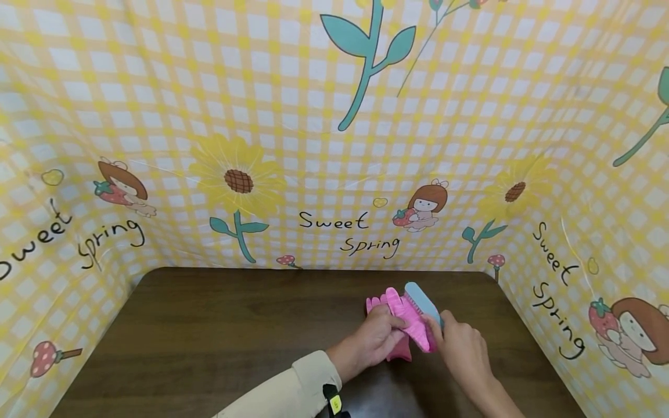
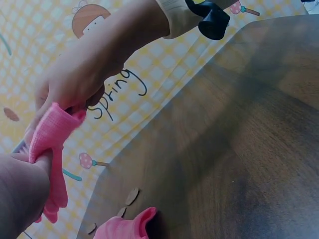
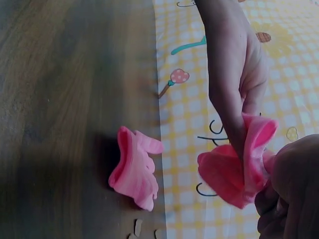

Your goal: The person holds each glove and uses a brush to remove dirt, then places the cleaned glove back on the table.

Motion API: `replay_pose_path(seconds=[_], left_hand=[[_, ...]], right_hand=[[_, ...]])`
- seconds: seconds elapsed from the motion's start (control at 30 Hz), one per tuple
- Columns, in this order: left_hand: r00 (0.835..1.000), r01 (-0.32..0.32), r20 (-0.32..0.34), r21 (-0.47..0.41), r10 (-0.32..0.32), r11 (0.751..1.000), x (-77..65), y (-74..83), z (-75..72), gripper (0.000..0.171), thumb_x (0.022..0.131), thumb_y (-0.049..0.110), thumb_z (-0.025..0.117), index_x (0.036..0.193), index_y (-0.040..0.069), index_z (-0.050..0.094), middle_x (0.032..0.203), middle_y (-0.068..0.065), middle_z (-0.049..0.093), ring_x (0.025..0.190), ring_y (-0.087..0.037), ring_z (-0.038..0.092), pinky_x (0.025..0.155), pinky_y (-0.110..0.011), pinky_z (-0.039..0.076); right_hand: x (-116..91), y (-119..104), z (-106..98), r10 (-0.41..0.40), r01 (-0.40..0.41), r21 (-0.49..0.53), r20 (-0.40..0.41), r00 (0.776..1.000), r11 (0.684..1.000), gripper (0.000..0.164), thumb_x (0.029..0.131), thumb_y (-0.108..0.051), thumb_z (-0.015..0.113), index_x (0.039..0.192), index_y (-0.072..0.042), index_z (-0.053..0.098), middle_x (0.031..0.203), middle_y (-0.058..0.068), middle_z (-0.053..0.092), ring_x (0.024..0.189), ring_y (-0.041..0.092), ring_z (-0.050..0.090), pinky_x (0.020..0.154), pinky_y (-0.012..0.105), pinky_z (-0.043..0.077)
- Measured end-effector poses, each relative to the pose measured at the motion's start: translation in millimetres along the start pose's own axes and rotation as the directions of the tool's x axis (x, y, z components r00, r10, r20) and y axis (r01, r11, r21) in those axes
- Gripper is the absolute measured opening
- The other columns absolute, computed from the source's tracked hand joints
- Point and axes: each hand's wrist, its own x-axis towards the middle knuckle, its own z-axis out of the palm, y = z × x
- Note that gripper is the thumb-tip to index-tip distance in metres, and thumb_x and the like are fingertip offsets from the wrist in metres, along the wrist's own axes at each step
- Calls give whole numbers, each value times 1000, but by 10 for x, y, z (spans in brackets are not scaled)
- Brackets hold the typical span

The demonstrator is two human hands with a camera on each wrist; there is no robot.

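Observation:
My left hand [image 1: 380,331] holds a pink knit glove [image 1: 413,327] up off the table, its thumb lying over the cuff end. In my right hand [image 1: 462,345] is a light blue brush [image 1: 420,298], gripped by its lower end. Its bristles face the glove and lie along its side. A second pink glove [image 3: 133,169] rests on the table below, apart from the held one in the right wrist view. The right hand [image 2: 75,79] mostly hides the brush in the left wrist view.
Under the hands is a dark wooden table [image 1: 219,325]. Several small flat brown pieces [image 2: 132,195] lie near the resting glove. A yellow checked cloth [image 1: 313,174] with printed flowers and lettering rises behind the table and along both sides.

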Motion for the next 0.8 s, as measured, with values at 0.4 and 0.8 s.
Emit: replay_pose_path(seconds=[0.4,0.8], left_hand=[[999,19,-26,-10,-19,1000,-12,-19,14,59,92,-20,32,150,-18,24,159,-33,32,150,-44,30,124,-55,26],[997,-35,-75,23,37,999,-36,-9,-29,53,89,-22,36,142,-18,31,152,-30,41,142,-36,41,125,-56,28]], right_hand=[[51,156,28,47,-47,10,-2,999,999,42,99,-36,66,74,-8,48,50,3,43,43,22,46,37,38,39],[96,164,-134,168,-184,97,150,974,978,45,106,-44,52,83,-4,54,58,2,46,51,18,45,44,32,38]])
